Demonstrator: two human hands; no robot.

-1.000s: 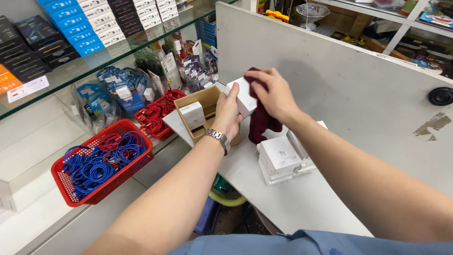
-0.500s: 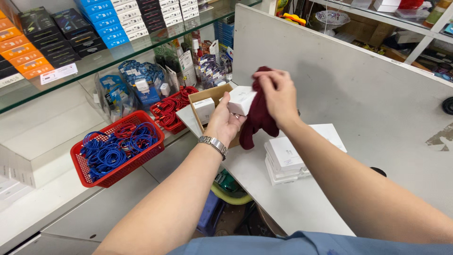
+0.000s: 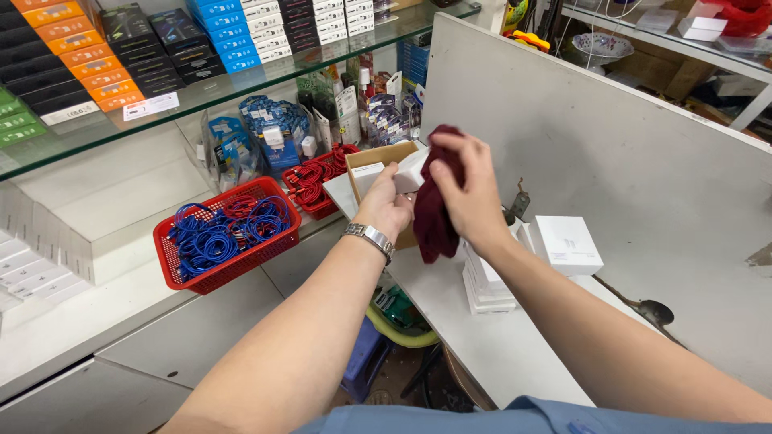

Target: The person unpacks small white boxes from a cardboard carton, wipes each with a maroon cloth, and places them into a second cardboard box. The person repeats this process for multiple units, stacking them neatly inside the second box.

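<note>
My left hand (image 3: 388, 207), with a metal watch on its wrist, holds a small white box (image 3: 411, 171) above the edge of the white table (image 3: 515, 337). My right hand (image 3: 470, 193) presses a dark red cloth (image 3: 434, 210) against that box, and the cloth hangs down below my fingers. Just behind the box stands an open cardboard box (image 3: 384, 156) with another white box inside. A stack of white boxes (image 3: 486, 281) sits on the table under my right forearm.
A red basket of blue and red cables (image 3: 227, 233) and a second red basket of red cables (image 3: 318, 178) stand on the counter at left. A glass shelf (image 3: 177, 100) carries rows of coloured packages. A grey partition board (image 3: 611, 161) rises behind the table.
The cloth in my right hand has moved over the front of the white box, covering more of it. Both hands stay above the cardboard box; the view has shifted slightly.
</note>
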